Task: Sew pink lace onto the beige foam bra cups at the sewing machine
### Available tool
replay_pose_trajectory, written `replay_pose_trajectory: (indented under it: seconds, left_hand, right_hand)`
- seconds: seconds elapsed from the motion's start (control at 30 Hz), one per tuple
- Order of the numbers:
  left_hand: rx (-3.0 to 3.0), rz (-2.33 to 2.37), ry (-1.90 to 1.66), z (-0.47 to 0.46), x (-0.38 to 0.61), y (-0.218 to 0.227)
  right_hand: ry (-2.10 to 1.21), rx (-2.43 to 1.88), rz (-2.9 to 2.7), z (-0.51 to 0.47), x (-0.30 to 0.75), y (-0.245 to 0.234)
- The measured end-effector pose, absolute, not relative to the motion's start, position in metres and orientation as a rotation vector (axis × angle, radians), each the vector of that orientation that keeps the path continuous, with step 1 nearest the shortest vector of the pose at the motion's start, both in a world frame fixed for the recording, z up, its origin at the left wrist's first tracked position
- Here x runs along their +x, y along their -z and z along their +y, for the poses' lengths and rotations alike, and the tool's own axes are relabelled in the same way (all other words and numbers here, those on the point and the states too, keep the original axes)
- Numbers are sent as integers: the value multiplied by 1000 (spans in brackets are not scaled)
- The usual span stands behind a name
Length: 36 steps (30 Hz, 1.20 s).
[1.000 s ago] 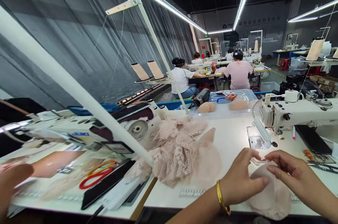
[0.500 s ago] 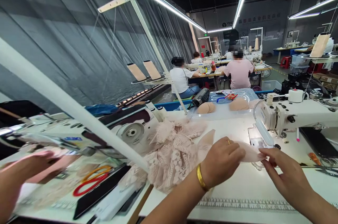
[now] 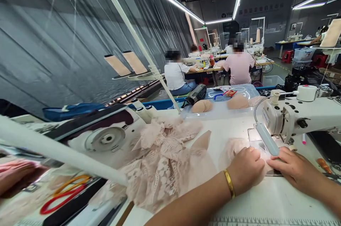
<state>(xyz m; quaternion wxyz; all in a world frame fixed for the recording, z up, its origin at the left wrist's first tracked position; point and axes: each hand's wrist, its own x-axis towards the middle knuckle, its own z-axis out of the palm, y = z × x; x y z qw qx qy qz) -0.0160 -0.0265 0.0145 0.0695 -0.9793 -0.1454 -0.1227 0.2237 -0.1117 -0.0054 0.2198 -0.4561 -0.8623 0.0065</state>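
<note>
Head view. Pins a pale lace piece (image 3: 234, 148) flat on the desk (image 3: 266, 203), between its near edge and the sewing machine (image 3: 306, 116). Curls the left hand (image 3: 246, 167) closed over the piece's near right end. Lays the right hand (image 3: 289, 165) flat and spread, fingertips touching that same end from the right. Runs the piece's long axis back and leftward from the grip. Keeps the right hand nearer the machine's head, just under it. Shows a heap of lace (image 3: 165, 158) just left of the left wrist.
</note>
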Motion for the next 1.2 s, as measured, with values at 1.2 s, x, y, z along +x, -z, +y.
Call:
replay_pose_trajectory:
  seconds: [1.2]
  left_hand:
    - [-3090, -286, 285, 13, -10, -19]
  right_hand:
    - [-41, -1441, -2274, -107, 222, 19]
